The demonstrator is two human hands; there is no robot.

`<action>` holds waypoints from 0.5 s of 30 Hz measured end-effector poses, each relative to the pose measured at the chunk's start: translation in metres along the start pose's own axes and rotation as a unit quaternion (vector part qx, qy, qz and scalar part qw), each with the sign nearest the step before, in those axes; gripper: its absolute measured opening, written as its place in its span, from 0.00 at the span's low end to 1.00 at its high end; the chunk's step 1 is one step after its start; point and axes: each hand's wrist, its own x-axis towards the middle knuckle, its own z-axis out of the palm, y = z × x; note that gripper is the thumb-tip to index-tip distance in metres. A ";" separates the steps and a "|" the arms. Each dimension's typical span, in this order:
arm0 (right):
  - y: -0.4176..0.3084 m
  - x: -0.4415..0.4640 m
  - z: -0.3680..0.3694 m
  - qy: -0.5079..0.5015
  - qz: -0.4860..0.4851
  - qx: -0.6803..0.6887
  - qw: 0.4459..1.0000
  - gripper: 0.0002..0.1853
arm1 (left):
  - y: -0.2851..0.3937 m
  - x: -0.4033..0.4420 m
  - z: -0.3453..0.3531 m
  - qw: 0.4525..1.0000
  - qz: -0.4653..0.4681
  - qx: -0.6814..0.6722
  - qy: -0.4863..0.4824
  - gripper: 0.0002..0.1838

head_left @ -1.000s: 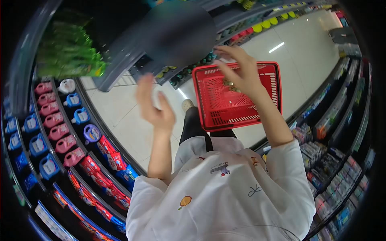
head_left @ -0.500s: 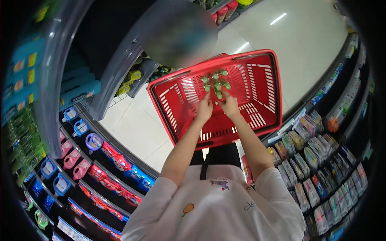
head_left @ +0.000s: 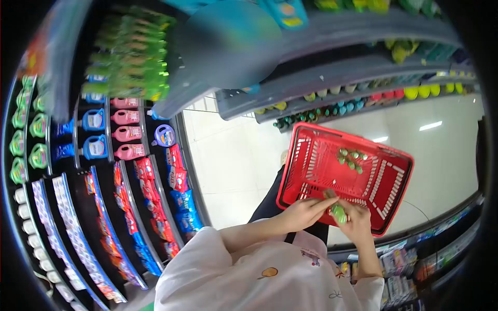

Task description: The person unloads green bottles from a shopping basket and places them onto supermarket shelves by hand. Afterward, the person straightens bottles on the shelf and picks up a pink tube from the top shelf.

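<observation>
A small green-capped bottle with a brownish body is held near my waist, over the front rim of the red shopping basket. My right hand is closed around it near the green end. My left hand reaches in from the other side, its fingers pressed together against the bottle. Several similar green-topped bottles stand grouped inside the basket. The basket tilts to the right in front of my legs.
Shelves on the left hold pink detergent jugs, blue jugs and red bags. Ahead, a grey shelf carries bottles. Small packages line the lower right. Pale floor tiles lie between.
My view has swung to the left. One bottle has come out of the group in the basket, up toward my body between both hands; the others stay inside.
</observation>
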 end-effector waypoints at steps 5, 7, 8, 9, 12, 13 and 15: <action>-0.165 0.091 -0.061 0.056 -0.294 -0.068 0.952 0.28 | 0.048 -0.004 -0.129 0.945 0.132 0.202 0.222 0.30; -0.212 0.131 -0.059 0.098 -0.356 -0.093 0.925 0.25 | 0.057 0.007 -0.171 0.888 0.172 0.230 0.359 0.29; -0.234 0.148 -0.054 0.114 -0.364 -0.091 0.920 0.25 | 0.055 0.012 -0.186 0.881 0.173 0.173 0.404 0.29; -0.254 0.167 -0.049 0.132 -0.370 -0.089 0.915 0.26 | 0.049 0.019 -0.203 0.867 0.176 0.150 0.441 0.28; -0.275 0.236 -0.015 0.206 -0.407 -0.007 0.890 0.23 | 0.038 0.040 -0.249 0.835 0.153 0.132 0.512 0.25; -0.277 0.257 -0.008 0.207 -0.413 0.010 0.887 0.22 | 0.046 0.043 -0.261 0.839 0.122 0.125 0.515 0.22; -0.273 0.290 0.004 0.191 -0.403 0.042 0.894 0.20 | 0.043 0.054 -0.279 0.840 0.079 0.126 0.522 0.19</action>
